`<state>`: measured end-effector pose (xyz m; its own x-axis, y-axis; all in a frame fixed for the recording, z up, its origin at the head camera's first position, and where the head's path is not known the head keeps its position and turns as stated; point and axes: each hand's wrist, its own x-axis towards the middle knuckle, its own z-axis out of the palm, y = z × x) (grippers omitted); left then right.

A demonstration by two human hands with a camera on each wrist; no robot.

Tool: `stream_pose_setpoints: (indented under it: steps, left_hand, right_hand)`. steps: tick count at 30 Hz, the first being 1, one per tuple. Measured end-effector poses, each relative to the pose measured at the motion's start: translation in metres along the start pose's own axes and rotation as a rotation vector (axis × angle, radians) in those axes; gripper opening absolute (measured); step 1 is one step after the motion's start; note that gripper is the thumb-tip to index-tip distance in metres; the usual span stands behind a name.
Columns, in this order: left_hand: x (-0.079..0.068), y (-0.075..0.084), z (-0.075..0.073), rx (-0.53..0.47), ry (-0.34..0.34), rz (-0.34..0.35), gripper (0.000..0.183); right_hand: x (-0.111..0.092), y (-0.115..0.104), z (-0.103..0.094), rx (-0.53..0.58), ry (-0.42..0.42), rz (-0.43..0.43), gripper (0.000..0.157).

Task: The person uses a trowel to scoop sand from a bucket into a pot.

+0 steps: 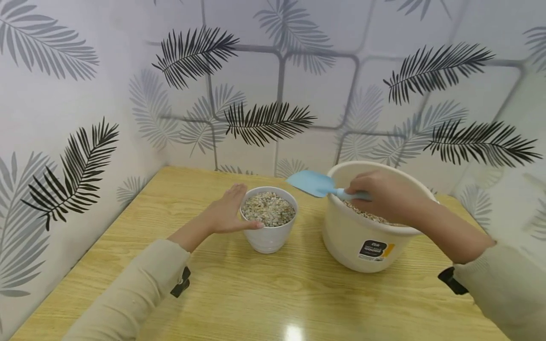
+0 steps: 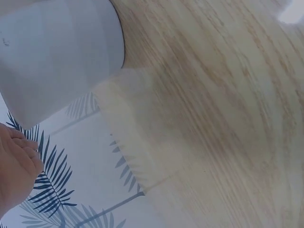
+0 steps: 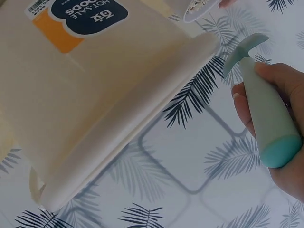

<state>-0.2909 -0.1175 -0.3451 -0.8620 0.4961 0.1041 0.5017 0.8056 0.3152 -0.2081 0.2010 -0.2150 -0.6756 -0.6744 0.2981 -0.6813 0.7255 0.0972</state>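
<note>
A small white pot stands upright, filled nearly to the rim with mixed pale and dark grit. My left hand is at its left side, fingers straight along the far side and thumb across the near rim. In the left wrist view, the pot wall fills the upper left corner. My right hand grips the handle of a light blue hand trowel. Its blade points left, above the gap between the pot and a large cream bucket. No grit shows on the blade.
The bucket holds more of the grit and carries a black and orange label. Both containers stand on a light wooden table. Leaf-patterned walls close off the back and left side.
</note>
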Motion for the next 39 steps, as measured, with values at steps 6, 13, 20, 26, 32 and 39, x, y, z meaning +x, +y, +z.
stream_pose_setpoints:
  steps: [6,13,20,26,32,39]
  left_hand:
    - [0.006,0.008,-0.003,-0.014,0.017,0.008,0.113]
    - [0.015,0.022,-0.006,-0.018,0.009,0.042,0.111]
    - [0.025,0.042,-0.008,-0.025,-0.021,0.049,0.111]
    - [0.036,0.063,-0.008,-0.038,-0.032,0.096,0.117]
    - [0.044,0.081,-0.007,-0.037,-0.053,0.127,0.123]
    - [0.051,0.101,-0.005,-0.072,-0.051,0.127,0.114]
  right_hand:
    - [-0.016,0.012,-0.002,0.068,0.033,0.043,0.014]
    - [-0.038,0.025,-0.008,0.046,0.086,0.090,0.015]
    - [-0.057,0.039,-0.011,0.039,0.033,0.161,0.013]
    - [-0.069,0.048,-0.011,0.042,-0.019,0.209,0.011]
    - [-0.079,0.056,-0.009,0.032,-0.056,0.237,0.010]
    - [-0.082,0.067,-0.011,0.042,-0.154,0.271,0.008]
